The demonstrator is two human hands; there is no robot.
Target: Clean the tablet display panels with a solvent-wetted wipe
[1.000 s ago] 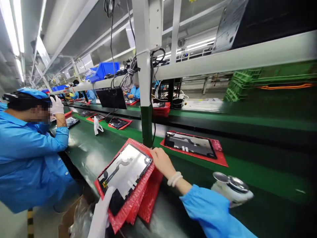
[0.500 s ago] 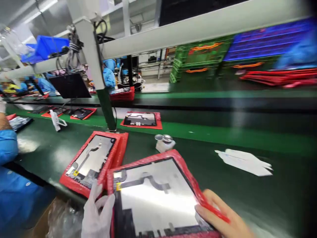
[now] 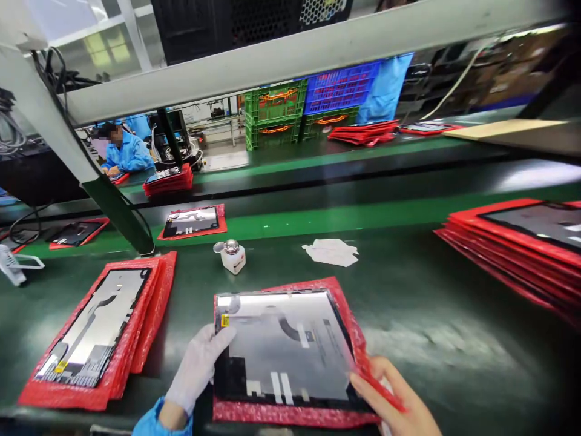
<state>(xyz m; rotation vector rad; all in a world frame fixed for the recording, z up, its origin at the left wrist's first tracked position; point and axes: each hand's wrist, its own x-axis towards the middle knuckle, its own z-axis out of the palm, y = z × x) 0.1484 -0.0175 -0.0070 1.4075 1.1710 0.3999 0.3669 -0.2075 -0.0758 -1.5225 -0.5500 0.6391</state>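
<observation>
Between my hands is a tablet display panel point(image 3: 276, 348), its grey back face up with flex strips and a yellow label. It rests on a red bubble-wrap bag point(image 3: 272, 413) that sticks out around its edges. My left hand point(image 3: 196, 363), in a white glove, pinches the panel's left edge, thumb on top. My bare right hand point(image 3: 393, 396) is closed on the right edge, gripping panel and bag together. To the left, another display panel point(image 3: 97, 327) lies on stacked red bags. A white dispenser bottle point(image 3: 233, 257) with its lid flipped back stands beyond my hands.
White gloves or paper point(image 3: 333, 252) lie past the panel. A tall stack of red-bagged panels point(image 3: 508, 242) sits at the right. Another panel point(image 3: 193, 221) is on the green strip behind. A post point(image 3: 118, 209) rises at the left. A co-worker point(image 3: 129, 151) sits farther back.
My view has swung right, bringing the right-hand stack into sight. The held panel has shifted away from the left stack, and my left thumb now lies on its top face.
</observation>
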